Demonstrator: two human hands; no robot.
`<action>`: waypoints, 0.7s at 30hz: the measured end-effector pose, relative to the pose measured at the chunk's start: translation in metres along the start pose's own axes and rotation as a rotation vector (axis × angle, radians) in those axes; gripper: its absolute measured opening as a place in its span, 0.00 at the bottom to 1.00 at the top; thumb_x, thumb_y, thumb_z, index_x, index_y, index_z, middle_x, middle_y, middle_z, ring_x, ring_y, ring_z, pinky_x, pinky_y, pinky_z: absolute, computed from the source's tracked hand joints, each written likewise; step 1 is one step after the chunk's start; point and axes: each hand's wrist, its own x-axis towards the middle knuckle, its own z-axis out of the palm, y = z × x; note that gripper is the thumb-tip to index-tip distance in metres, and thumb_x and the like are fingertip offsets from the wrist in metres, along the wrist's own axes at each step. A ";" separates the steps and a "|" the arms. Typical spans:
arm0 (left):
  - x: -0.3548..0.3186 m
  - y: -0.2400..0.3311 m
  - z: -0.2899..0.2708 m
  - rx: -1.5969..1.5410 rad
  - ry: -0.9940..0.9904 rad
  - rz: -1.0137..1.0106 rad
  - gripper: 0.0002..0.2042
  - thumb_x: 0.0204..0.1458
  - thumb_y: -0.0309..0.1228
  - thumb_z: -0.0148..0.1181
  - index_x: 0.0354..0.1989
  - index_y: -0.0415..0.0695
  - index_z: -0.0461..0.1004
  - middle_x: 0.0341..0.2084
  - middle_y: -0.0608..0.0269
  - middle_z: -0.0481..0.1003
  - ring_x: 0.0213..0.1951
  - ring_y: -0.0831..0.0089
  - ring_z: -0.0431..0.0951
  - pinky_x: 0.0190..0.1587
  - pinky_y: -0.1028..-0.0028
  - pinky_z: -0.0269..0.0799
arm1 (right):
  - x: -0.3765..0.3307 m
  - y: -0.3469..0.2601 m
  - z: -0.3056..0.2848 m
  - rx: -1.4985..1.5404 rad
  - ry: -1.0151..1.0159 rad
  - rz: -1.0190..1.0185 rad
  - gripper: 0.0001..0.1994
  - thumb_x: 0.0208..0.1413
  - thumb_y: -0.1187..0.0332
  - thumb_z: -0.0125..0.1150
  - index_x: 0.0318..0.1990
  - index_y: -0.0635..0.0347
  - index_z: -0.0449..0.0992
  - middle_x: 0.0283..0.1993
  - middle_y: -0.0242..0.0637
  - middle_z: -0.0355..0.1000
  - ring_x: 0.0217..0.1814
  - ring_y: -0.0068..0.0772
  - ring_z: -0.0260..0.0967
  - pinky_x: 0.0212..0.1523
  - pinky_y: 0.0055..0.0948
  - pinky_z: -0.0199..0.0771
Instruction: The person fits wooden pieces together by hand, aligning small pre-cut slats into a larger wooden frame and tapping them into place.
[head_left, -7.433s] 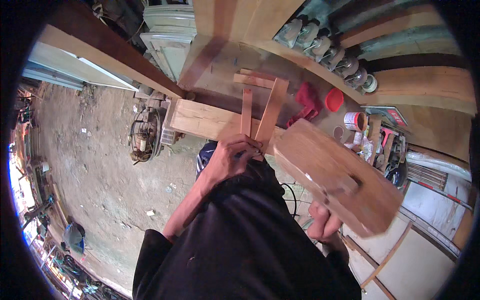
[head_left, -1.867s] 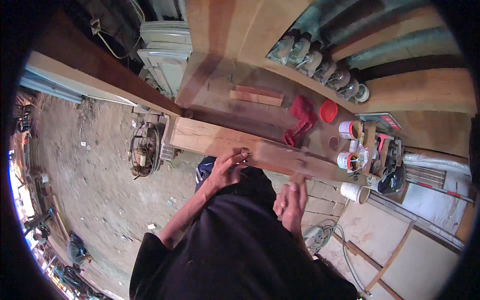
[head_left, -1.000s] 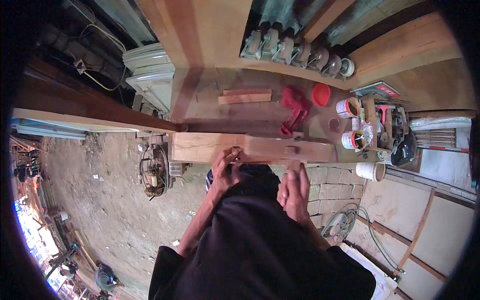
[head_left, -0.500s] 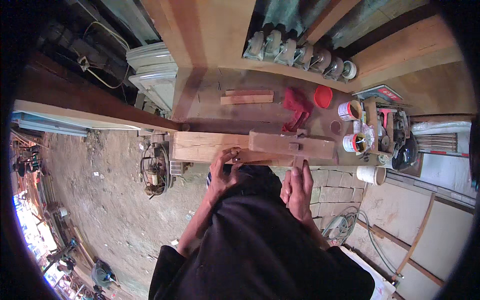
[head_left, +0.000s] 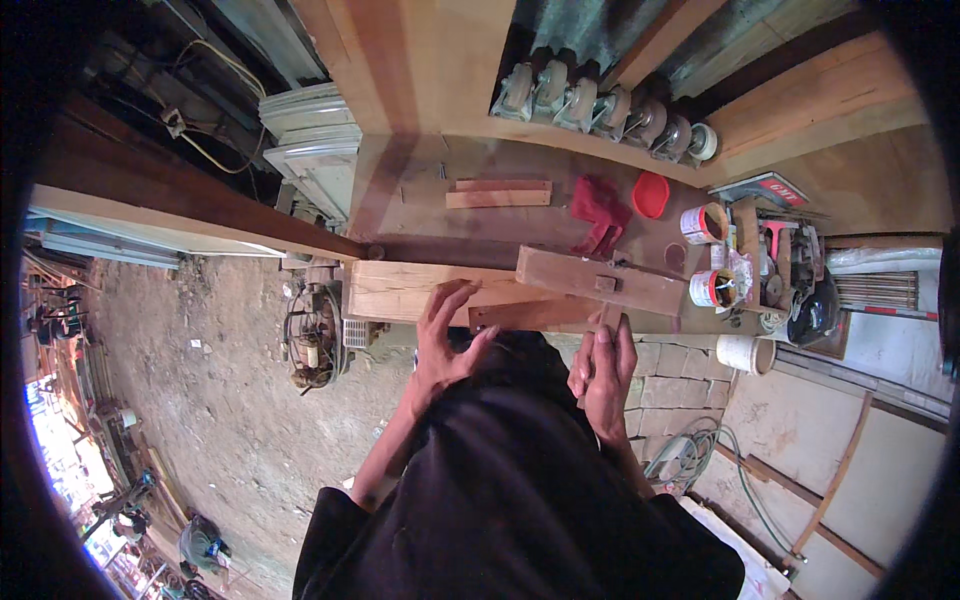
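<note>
My right hand (head_left: pixel 604 375) is closed around the handle of a wooden mallet (head_left: pixel 570 272), whose long block head is tilted above the bench edge. Fingers spread and nothing in them, my left hand (head_left: pixel 438 345) hovers at the near side of a thick pale timber (head_left: pixel 400 288) lying along the bench front. A smaller reddish-brown wood piece (head_left: pixel 525 315) sits against the timber's near side, just right of my left hand. Part of the timber's right end is hidden beneath the mallet.
Two short wood strips (head_left: pixel 498 198), a red cloth (head_left: pixel 598 212) and a red lid (head_left: pixel 650 195) lie on the bench (head_left: pixel 415 215). At right stand open cans (head_left: pixel 710 288) and a tool box (head_left: pixel 775 270). Caster wheels (head_left: pixel 580 105) line a shelf. A hose (head_left: pixel 690 455) lies below right.
My left hand has lifted off the reddish-brown wood piece and its fingers have spread. The mallet has moved slightly right and its head has tilted, right end lower.
</note>
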 end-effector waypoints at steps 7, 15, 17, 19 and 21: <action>-0.019 0.012 0.002 0.108 0.063 -0.176 0.07 0.46 0.21 0.70 0.35 0.38 0.83 0.35 0.55 0.81 0.38 0.63 0.83 0.43 0.69 0.78 | 0.001 0.000 -0.005 -0.011 0.039 -0.031 0.15 0.71 0.57 0.44 0.55 0.57 0.63 0.22 0.24 0.53 0.18 0.12 0.49 0.13 0.16 0.51; -0.028 0.018 -0.002 0.042 -0.071 -0.282 0.06 0.47 0.19 0.67 0.34 0.39 0.83 0.35 0.58 0.82 0.38 0.62 0.84 0.43 0.70 0.79 | 0.000 -0.007 -0.017 -0.116 0.002 -0.010 0.12 0.71 0.62 0.45 0.53 0.60 0.65 0.23 0.24 0.56 0.18 0.13 0.49 0.14 0.18 0.52; -0.021 0.015 -0.010 0.036 -0.180 -0.152 0.07 0.47 0.18 0.66 0.35 0.37 0.83 0.36 0.51 0.82 0.39 0.62 0.84 0.44 0.69 0.80 | 0.001 -0.011 -0.027 -0.303 -0.053 -0.033 0.14 0.69 0.64 0.48 0.54 0.63 0.66 0.27 0.28 0.62 0.21 0.16 0.56 0.18 0.22 0.58; -0.021 0.005 -0.010 0.013 -0.179 -0.093 0.07 0.47 0.17 0.66 0.36 0.37 0.82 0.36 0.53 0.81 0.40 0.62 0.83 0.45 0.69 0.80 | 0.000 -0.010 -0.040 -0.602 -0.092 -0.142 0.14 0.68 0.67 0.50 0.56 0.65 0.66 0.32 0.32 0.68 0.25 0.21 0.63 0.24 0.25 0.63; -0.024 0.003 -0.009 -0.001 -0.174 -0.029 0.08 0.47 0.16 0.65 0.36 0.37 0.81 0.35 0.54 0.81 0.41 0.61 0.83 0.45 0.69 0.79 | 0.001 -0.007 -0.052 -0.907 -0.159 -0.436 0.14 0.65 0.71 0.51 0.55 0.66 0.67 0.38 0.38 0.71 0.31 0.33 0.68 0.33 0.31 0.67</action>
